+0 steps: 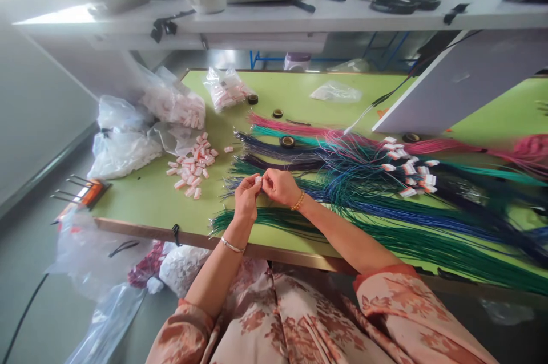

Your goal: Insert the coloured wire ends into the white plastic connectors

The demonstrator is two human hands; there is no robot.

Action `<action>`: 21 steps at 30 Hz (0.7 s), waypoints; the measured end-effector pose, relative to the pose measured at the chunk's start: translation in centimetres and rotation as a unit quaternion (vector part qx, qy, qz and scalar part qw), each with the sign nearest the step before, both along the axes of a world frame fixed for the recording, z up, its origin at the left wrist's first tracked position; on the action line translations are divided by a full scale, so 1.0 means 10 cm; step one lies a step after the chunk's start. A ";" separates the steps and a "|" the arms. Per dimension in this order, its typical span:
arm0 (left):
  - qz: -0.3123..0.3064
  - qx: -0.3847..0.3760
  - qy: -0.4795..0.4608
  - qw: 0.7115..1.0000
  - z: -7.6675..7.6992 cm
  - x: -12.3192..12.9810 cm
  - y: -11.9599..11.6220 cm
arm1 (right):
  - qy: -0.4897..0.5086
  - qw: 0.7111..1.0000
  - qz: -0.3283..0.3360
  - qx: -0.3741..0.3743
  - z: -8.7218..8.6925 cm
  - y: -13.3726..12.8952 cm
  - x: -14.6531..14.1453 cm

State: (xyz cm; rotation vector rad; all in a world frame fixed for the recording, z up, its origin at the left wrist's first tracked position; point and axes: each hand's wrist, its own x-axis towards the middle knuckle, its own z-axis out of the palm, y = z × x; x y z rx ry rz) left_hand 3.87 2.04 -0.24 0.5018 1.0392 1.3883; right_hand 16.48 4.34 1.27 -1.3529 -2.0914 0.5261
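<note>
Nearest: a person's peach sleeves with rust-brown floral print (398, 307), forearms reaching over a lime-green desk with a brown edge (141, 201). Along that edge, at right, a long bundle of thin dark-green wires (398, 244); behind it, thin blue wires (385, 213). Hands meet above the bundles' left ends. Left hand (246, 198): thumb and fingers clamped on a small white plastic piece (258, 180). Right hand (280, 186): fingers drawn together right beside that piece (whether they pinch a wire, too small to tell). Left of the hands, a loose heap of small white-and-orange plastic connectors (193, 165); well to the right, a cluster of white-and-orange connectors on wires (411, 170). Farther: a black tape roll (287, 141), then a bundle of thin pink wires (291, 124). Beyond, a clear plastic bag of pale pink-and-white pieces (226, 90); above the far side, a long white shelf (265, 23).
</note>
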 end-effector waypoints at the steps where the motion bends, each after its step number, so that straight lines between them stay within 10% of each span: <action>1: -0.001 0.000 0.000 1.000 0.01 0.00 0.00 | 0.012 1.000 0.002 -0.005 0.00 0.00 0.00; 7: -0.035 -0.012 -0.033 0.999 0.18 -0.01 0.06 | 0.161 0.984 0.036 -0.064 0.11 0.04 0.14; 11: -0.055 0.000 -0.055 0.997 0.30 0.01 0.14 | 0.162 0.984 0.058 -0.040 0.31 0.52 0.40; 16: -0.062 -0.006 -0.058 0.996 0.31 0.05 0.25 | -0.030 0.984 -0.167 -0.046 0.34 1.50 0.74; 21: -0.061 0.000 -0.062 0.996 0.20 0.03 0.30 | -0.164 0.956 -0.180 -0.166 0.14 2.01 0.73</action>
